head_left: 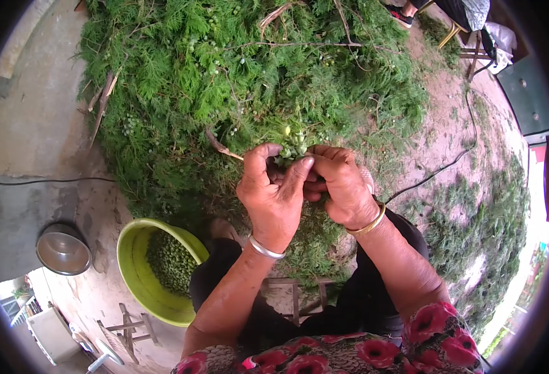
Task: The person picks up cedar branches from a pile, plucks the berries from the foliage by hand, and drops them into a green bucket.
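Observation:
In the middle of the head view, a small conifer sprig with a cluster of pale green cones (294,144) stands between my fingertips. My left hand (271,196) pinches it from the left, thumb and index finger closed at its base. From the right, my right hand (343,186) grips the same cluster, fingers curled in, the two hands almost touching. Its lower part is hidden by my fingers. Just beyond lies a large heap of leafy green branches (181,81), cones showing among them. A cut branch end (224,148) points toward my left hand.
Left of my knee stands a yellow-green bucket (128,274) partly filled with green cones (169,262). A metal bowl (63,249) and a small wooden stool (128,327) are farther left. A black cable (449,165) crosses the ground at right. Another person's shoe (400,15) shows top right.

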A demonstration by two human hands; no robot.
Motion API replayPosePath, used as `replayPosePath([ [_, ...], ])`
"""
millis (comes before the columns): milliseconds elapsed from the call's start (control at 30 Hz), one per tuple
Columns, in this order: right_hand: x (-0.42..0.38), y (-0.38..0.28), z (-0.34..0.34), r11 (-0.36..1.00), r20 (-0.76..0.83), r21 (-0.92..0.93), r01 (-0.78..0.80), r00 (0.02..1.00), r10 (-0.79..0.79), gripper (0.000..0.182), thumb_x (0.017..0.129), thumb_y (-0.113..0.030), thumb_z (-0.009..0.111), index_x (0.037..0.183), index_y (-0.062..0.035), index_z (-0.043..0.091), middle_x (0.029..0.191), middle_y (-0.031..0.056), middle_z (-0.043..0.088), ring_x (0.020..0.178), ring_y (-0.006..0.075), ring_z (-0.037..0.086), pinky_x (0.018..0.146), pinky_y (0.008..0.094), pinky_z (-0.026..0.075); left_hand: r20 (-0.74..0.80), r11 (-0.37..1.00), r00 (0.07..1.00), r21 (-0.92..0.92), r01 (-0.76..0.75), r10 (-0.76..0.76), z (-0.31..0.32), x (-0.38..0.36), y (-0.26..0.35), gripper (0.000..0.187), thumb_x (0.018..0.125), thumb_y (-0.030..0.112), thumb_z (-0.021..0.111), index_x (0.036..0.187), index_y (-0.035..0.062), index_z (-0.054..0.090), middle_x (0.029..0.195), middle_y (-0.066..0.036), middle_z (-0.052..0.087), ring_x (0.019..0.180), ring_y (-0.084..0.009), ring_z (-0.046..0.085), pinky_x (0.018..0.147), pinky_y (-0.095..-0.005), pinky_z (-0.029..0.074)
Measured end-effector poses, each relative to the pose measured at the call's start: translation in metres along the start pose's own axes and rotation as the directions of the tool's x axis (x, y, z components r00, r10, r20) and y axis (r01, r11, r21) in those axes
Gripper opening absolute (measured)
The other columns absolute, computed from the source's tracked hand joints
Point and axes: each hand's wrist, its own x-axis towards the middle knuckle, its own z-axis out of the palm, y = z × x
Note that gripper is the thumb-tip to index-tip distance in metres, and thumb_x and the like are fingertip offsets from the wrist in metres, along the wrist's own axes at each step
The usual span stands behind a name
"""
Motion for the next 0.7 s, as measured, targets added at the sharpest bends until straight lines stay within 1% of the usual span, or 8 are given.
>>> replayPosePath([
  [167,-0.003,-0.004,0.001,0.995,-0.046,-0.089,0.033,0.998,-0.037,0.013,0.086,-0.009,0.054,0.082,0.0019,0.058,0.06,0.0009,0.05,0.045,0.0077,0.042,0.04,0.022,0.033,0.099,0.999,0.995,-0.029,0.02,-0.017,-0.008,0.005,-0.003,0.038,0.075,-0.001,0.072,0.107,-0.0041,0.052,0.077,-0.003,0.059,0.057,-0.0034,0.051,0.045,-0.0176,0.041],
  [233,-0.005,-0.006,0.007,0.986,-0.084,-0.154,0.066,0.993,-0.08,0.013,0.086,-0.009,0.055,0.082,0.0025,0.059,0.061,0.0013,0.052,0.045,0.0073,0.043,0.04,0.0213,0.034,0.233,0.989,0.963,-0.026,0.143,-0.133,-0.015,0.008,0.002,0.045,0.07,0.004,0.077,0.108,-0.0021,0.054,0.082,-0.004,0.059,0.062,-0.0038,0.052,0.053,-0.0197,0.046],
  [300,-0.006,-0.006,0.008,0.971,-0.117,-0.221,0.095,0.985,-0.123,0.013,0.086,-0.009,0.056,0.083,0.0031,0.06,0.061,0.0018,0.054,0.045,0.0068,0.045,0.04,0.0206,0.035,0.224,0.979,0.961,-0.085,0.184,-0.161,-0.013,0.009,0.004,0.046,0.07,0.005,0.078,0.108,-0.0023,0.054,0.082,-0.003,0.059,0.063,-0.0038,0.052,0.054,-0.0198,0.046],
  [500,-0.009,-0.008,0.008,0.916,-0.017,-0.362,0.175,0.981,-0.194,0.008,0.084,-0.002,0.056,0.08,0.0041,0.06,0.063,0.0045,0.059,0.048,0.0085,0.052,0.042,0.0213,0.04,0.169,0.914,0.959,-0.302,0.271,-0.228,-0.007,0.008,0.005,0.045,0.069,0.006,0.079,0.106,-0.0026,0.055,0.081,0.0,0.058,0.066,-0.0036,0.051,0.056,-0.0201,0.046],
  [567,-0.01,-0.009,0.009,0.91,0.124,-0.33,0.252,0.967,-0.223,0.007,0.082,0.002,0.053,0.078,0.005,0.058,0.064,0.0048,0.059,0.053,0.0095,0.055,0.047,0.0233,0.045,0.152,0.907,0.96,-0.322,0.273,-0.235,-0.008,0.008,0.004,0.043,0.069,0.006,0.078,0.104,-0.0023,0.055,0.08,0.0,0.058,0.067,-0.0031,0.051,0.056,-0.0206,0.046],
  [633,-0.008,-0.004,0.008,0.82,0.145,-0.467,0.332,0.943,-0.299,0.007,0.081,0.003,0.052,0.077,0.0053,0.057,0.064,0.005,0.059,0.055,0.0094,0.055,0.049,0.0241,0.046,0.047,0.978,0.977,-0.006,0.207,-0.206,-0.011,0.007,0.001,0.034,0.072,0.006,0.075,0.1,-0.0021,0.056,0.079,-0.003,0.06,0.066,-0.0076,0.054,0.057,-0.0243,0.046],
  [667,-0.007,-0.001,0.007,0.703,0.176,-0.589,0.399,0.912,-0.37,0.007,0.08,0.004,0.051,0.076,0.0057,0.056,0.064,0.0051,0.059,0.056,0.0093,0.056,0.052,0.025,0.047,0.046,0.978,0.977,-0.004,0.208,-0.208,-0.01,0.008,-0.001,0.034,0.072,0.006,0.075,0.1,-0.0021,0.056,0.079,-0.003,0.06,0.066,-0.0076,0.054,0.057,-0.0243,0.046],
  [700,-0.007,0.001,0.007,0.667,0.176,-0.625,0.406,0.905,-0.387,0.006,0.079,0.004,0.051,0.075,0.0063,0.054,0.064,0.0054,0.059,0.059,0.0083,0.055,0.052,0.0241,0.046,0.009,0.996,1.0,0.086,0.014,-0.015,-0.008,0.008,-0.002,0.03,0.073,0.005,0.073,0.098,-0.0021,0.057,0.078,-0.006,0.061,0.064,-0.0111,0.055,0.057,-0.026,0.045],
])
